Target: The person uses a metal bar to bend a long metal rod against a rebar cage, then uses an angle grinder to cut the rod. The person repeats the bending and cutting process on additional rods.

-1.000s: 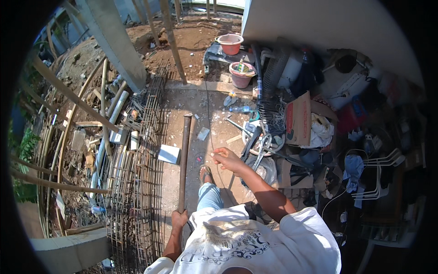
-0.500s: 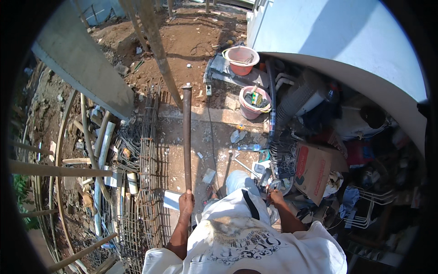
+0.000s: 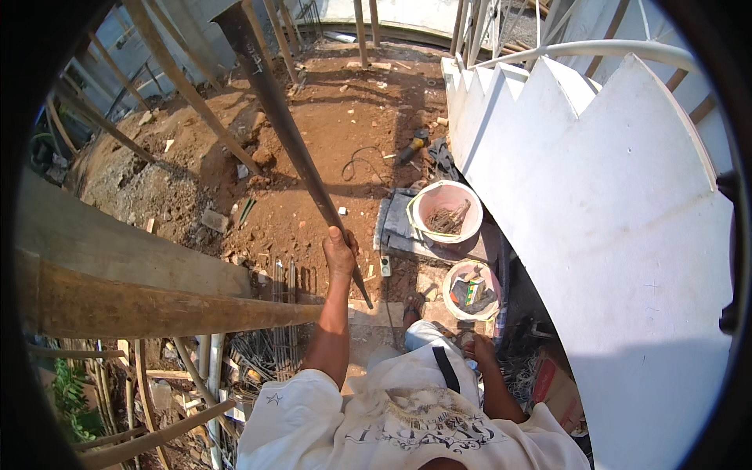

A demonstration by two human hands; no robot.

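Observation:
My left hand [image 3: 339,252] grips a long dark metal pipe [image 3: 290,141], held up at a slant, with its flared top reaching the upper edge of the view. Beside it, a foot in a flip-flop [image 3: 412,308] is on the pale paving. My right hand [image 3: 478,350] hangs low at my side, curled and partly in shadow; I cannot make out what, if anything, it holds. To the right of the pipe are two pink buckets, the upper one [image 3: 439,194] with rusty bits inside, the lower one [image 3: 451,291] with a green packet and dark material.
A white sawtooth stair structure [image 3: 587,196] fills the right. Bamboo poles [image 3: 157,312] and a concrete column [image 3: 110,235] stand at left, above rebar and pipe offcuts. Ahead lie reddish soil [image 3: 329,141] and a yellow power tool [image 3: 411,147] near a cable.
I have moved forward toward the buckets and stair structure. My left hand has raised the pipe, now tilted leftward. My right hand, earlier out in front, has dropped to my side.

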